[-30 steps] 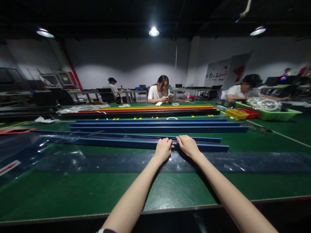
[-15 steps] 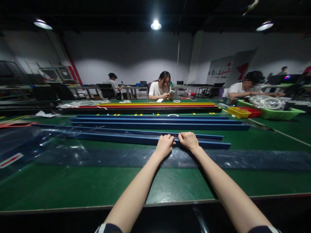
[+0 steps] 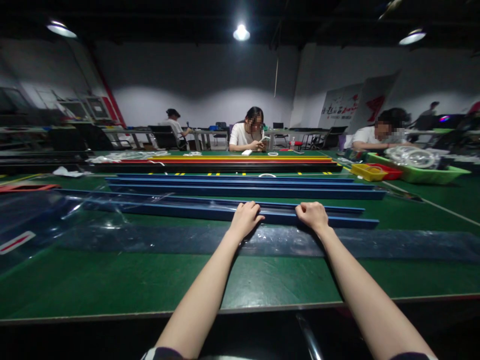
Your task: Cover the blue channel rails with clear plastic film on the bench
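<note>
Across the wide green table lies a long clear plastic sheet, and just beyond it the nearest blue rail, on whose near edge the left hand and right hand, well apart, curl their fingers in a grip.

I see my two bare forearms, no gloves, rings or watch on my left hand or right hand; dark short sleeve edges show at the bottom.
</note>
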A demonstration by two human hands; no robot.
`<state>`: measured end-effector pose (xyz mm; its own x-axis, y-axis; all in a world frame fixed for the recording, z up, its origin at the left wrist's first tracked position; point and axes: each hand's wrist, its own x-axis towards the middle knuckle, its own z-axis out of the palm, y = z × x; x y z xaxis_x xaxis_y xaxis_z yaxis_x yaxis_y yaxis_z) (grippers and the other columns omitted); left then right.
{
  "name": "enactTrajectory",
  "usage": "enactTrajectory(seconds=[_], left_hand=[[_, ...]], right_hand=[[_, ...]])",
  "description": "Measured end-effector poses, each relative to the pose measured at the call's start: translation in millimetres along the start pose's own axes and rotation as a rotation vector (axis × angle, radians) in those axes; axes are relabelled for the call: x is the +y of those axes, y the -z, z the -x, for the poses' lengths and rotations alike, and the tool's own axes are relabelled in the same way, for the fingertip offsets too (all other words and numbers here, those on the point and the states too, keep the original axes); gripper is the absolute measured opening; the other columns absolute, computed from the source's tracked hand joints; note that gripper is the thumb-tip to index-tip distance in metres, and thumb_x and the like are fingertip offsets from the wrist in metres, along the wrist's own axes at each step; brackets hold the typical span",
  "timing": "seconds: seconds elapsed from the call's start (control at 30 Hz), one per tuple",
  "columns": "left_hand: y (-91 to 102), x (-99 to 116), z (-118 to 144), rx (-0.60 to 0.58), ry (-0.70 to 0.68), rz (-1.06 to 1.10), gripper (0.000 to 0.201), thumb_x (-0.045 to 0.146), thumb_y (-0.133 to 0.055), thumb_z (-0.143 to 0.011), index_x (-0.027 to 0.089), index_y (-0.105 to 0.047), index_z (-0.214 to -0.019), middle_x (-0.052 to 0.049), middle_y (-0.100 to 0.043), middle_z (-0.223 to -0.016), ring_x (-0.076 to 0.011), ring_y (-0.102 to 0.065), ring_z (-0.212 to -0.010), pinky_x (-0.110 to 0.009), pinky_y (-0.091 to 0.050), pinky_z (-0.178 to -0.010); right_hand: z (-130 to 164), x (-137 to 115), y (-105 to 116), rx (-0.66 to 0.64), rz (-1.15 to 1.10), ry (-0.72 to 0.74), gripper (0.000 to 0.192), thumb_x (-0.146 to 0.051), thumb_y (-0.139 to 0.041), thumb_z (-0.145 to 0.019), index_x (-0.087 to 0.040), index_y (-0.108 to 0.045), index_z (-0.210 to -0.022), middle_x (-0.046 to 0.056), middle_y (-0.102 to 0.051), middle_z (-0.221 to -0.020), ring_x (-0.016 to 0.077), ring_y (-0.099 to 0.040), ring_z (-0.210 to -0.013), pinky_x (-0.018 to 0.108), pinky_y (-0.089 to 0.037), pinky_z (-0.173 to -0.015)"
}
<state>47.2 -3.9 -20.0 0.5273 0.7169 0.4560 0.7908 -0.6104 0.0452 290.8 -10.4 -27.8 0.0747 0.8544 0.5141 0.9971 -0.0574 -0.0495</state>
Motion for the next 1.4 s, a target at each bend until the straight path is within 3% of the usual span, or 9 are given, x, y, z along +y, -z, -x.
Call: enactTrajectory(seconds=[0.33, 0.6, 0.83, 1.2, 1.4], left_hand=[[-4.8, -3, 0, -0.015, 0.040, -0.017, 0.029, 0.044, -0.050, -0.084, 0.017, -0.059, -0.082, -0.004, -0.063, -0.091, -0.0180, -0.056, -0.089, -0.028, -0.037, -0.076], [-1.9, -4, -2, -0.063, 0.089, -0.056, 0.033, 0.049, -0.047, -0.083, 0.018, -0.060, -0.082, -0.004, -0.064, -0.090, -0.0180, -0.058, -0.084, -0.026, -0.040, -0.071], [0.5, -3, -1, -0.078, 0.028, -0.070, 0.034, 0.049, -0.043, -0.085, 0.019, -0.059, -0.088, -0.005, -0.064, -0.092, -0.0186, -0.057, -0.090, -0.026, -0.040, -0.074], [7.0, 2, -5, -0.177, 0.110, -0.118, 0.040, 0.051, -0.039, -0.086, 0.018, -0.062, -0.083, -0.008, -0.067, -0.087, -0.0213, -0.062, -0.085, -0.028, -0.041, -0.073], [8.7, 5, -5, -0.168, 0.081, -0.105, 0.046, 0.053, -0.032, -0.088, 0.017, -0.061, -0.091, -0.009, -0.068, -0.091, -0.0219, -0.061, -0.089, -0.029, -0.040, -0.073]], right_hand=[[2, 9, 1, 0.002, 0.013, -0.099, 0.040, -0.036, -0.036, -0.078, -0.019, -0.069, -0.064, 0.008, -0.068, -0.066, 0.0181, -0.059, -0.064, 0.026, -0.031, -0.056], [2, 8, 2, -0.018, 0.027, -0.110, 0.042, -0.036, -0.034, -0.079, -0.019, -0.070, -0.066, 0.009, -0.068, -0.067, 0.0182, -0.059, -0.064, 0.025, -0.031, -0.056], [1, 8, 4, -0.043, 0.020, -0.111, 0.042, -0.037, -0.033, -0.080, -0.021, -0.070, -0.067, 0.008, -0.068, -0.068, 0.0182, -0.059, -0.064, 0.025, -0.031, -0.056], [3, 8, 6, -0.050, -0.007, -0.108, 0.043, -0.039, -0.033, -0.080, -0.022, -0.070, -0.067, 0.007, -0.068, -0.069, 0.0178, -0.059, -0.066, 0.025, -0.031, -0.056], [2, 6, 9, -0.096, -0.032, -0.117, 0.042, -0.039, -0.033, -0.080, -0.023, -0.071, -0.070, 0.007, -0.069, -0.071, 0.0180, -0.060, -0.068, 0.024, -0.032, -0.057]])
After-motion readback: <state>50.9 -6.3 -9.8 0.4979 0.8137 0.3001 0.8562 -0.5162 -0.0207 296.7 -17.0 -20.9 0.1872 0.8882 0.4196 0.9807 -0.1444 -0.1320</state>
